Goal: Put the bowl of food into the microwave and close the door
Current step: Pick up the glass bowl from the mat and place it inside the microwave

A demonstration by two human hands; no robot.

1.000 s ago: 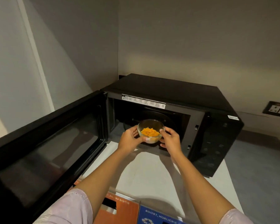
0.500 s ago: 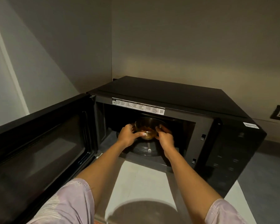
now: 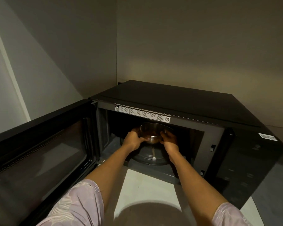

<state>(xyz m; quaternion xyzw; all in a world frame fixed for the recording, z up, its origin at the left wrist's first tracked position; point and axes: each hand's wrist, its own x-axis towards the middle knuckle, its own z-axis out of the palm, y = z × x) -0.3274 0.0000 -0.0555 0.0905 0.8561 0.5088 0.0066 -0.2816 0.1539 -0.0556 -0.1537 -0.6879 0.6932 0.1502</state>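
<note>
A black microwave (image 3: 178,98) stands in the corner with its door (image 3: 39,149) swung wide open to the left. Inside the dark cavity I hold a small glass bowl of food (image 3: 151,132) over the round glass turntable (image 3: 149,158). My left hand (image 3: 133,140) grips the bowl's left side and my right hand (image 3: 169,139) grips its right side. The food looks dark orange in the shadow. Whether the bowl touches the turntable is not clear.
The microwave sits on a white surface (image 3: 145,186), with walls close behind and to the left. Its control panel (image 3: 242,168) is on the right front. A grey floor (image 3: 274,193) lies to the right.
Both hands have carried the bowl from in front of the opening to deep inside the cavity, over the turntable. My view has moved closer to the microwave.
</note>
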